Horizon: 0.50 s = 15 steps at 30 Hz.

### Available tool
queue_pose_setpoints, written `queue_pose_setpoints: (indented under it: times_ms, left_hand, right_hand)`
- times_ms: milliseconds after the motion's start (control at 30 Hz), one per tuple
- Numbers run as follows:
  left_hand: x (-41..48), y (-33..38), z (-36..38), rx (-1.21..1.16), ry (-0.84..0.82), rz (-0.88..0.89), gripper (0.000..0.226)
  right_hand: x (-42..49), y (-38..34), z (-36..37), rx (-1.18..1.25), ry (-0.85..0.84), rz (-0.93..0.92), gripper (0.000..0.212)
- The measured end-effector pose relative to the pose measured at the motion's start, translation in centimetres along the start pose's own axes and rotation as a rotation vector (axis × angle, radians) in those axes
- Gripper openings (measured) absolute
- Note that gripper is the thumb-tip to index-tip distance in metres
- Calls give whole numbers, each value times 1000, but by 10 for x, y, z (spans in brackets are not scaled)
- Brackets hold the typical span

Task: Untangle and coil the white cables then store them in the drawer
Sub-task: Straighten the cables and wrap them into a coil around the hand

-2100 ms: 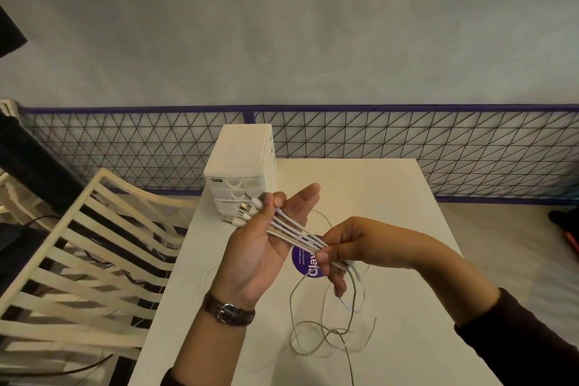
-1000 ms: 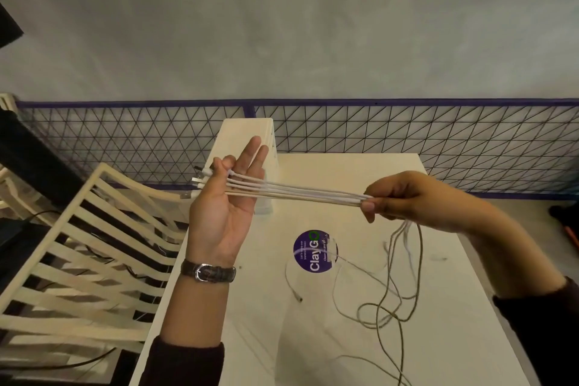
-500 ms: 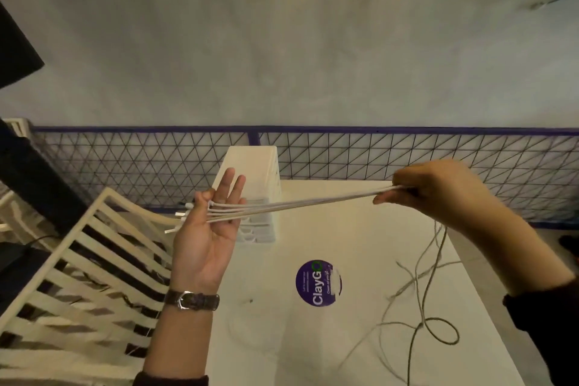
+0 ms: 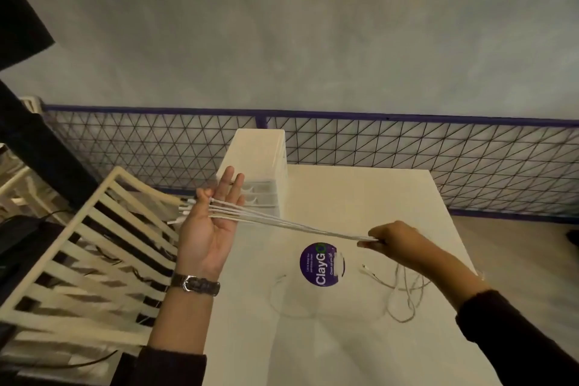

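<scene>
The cables (image 4: 291, 224) run above the table (image 4: 360, 197) from your left hand (image 4: 210, 238) to your right hand (image 4: 394, 241), with loose ends on the table below the right. The drawer unit (image 4: 260, 160) stands behind your left hand, and a chair (image 4: 78, 260) is left of the table.

Taut cables (image 4: 291, 224) across the drawer unit (image 4: 260, 153) (free tabletop (image 4: 360, 197) right)

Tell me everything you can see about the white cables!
The white cables are thin, smooth-looking cords, several side by side, stretched tight between two hands. The left hand pins them across its palm under the thumb, their plug ends poking out past it. The right hand pinches them in a bundle. Beyond that grip the rest droops in loose tangled loops on the white table.
</scene>
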<state>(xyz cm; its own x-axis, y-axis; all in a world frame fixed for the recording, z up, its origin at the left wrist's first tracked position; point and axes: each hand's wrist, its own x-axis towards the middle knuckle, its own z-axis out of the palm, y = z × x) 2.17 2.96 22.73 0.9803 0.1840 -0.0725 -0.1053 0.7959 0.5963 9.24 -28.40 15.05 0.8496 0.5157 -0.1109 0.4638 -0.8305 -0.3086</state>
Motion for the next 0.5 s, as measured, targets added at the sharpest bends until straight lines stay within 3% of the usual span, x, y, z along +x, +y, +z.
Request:
queue_pose_setpoints:
  times_ms: [133, 233, 367, 500]
  left_hand:
    - [0, -11, -8, 56, 39, -71, 30]
    - [-1, -15, -8, 77, 48, -96, 30]
    - [-6, -19, 1, 91, 46, -114, 31]
    - [-13, -23, 12, 124, 32, -123, 31]
  right_hand:
    - [-5, -5, 44, 125, -261, 161, 35]
    - [-6, -12, 55, 190, -354, 178, 38]
    - [-3, -55, 31, 407, -283, 53, 65]
    - [6, -116, -5, 717, -143, -82, 60]
